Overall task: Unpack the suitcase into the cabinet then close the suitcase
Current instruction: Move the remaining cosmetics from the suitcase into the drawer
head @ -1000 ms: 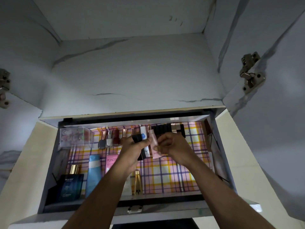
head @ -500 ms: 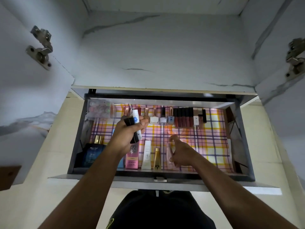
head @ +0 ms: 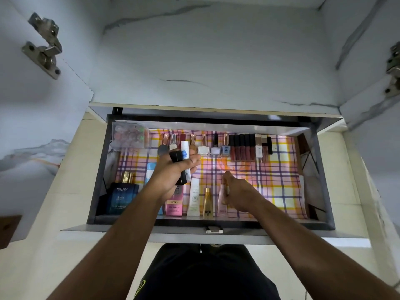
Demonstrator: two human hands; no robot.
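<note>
An open cabinet drawer point(head: 322, 174) lined with checked paper holds cosmetics. My left hand point(head: 173, 176) hovers over its left half and grips a white tube with a blue label point(head: 185, 151) together with a black tube point(head: 175, 156). My right hand point(head: 238, 192) is low at the front row, its fingers curled around a pale pink tube point(head: 222, 200) lying beside a gold bottle point(head: 207, 202). The suitcase is out of view.
Nail polish bottles point(head: 203, 146) and dark lip glosses point(head: 242, 148) line the drawer's back. A clear box point(head: 129, 135) sits back left. A blue perfume box point(head: 122, 197), a pink tube point(head: 174, 202) and a white tube point(head: 193, 198) fill the front left. Cabinet door hinges point(head: 43, 46) flank the shelf.
The view tilted down onto the drawer. My right hand moved from my left hand down to the front row with the pale pink tube. My left hand still holds its tubes.
</note>
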